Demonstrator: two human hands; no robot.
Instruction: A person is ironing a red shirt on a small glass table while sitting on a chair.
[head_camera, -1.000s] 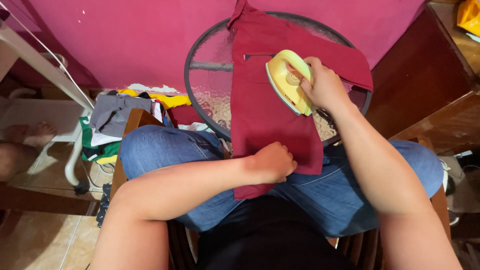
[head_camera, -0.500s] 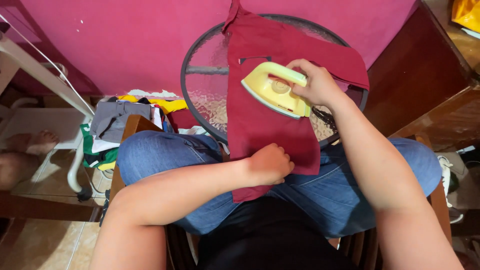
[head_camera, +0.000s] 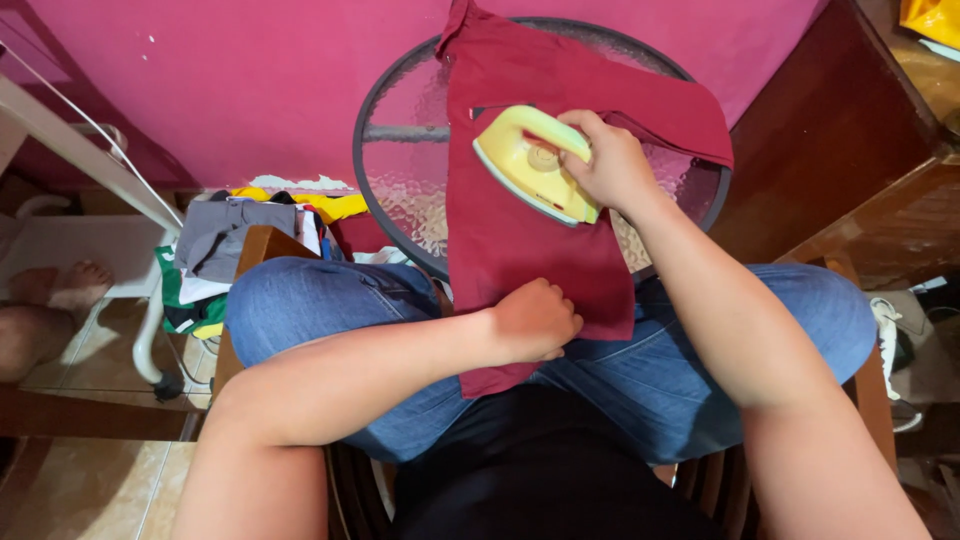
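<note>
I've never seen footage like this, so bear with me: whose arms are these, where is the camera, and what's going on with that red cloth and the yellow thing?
The camera sits on a person's head and looks down, so the arms are that person's own, above knees in blue jeans. There is only this one view. The right hand grips the handle of a yellow clothes iron, which rests on a dark red garment. The garment lies over a round glass table and hangs down onto the lap. The left hand is closed on the garment's lower edge. A pile of clothes lies to the left.
</note>
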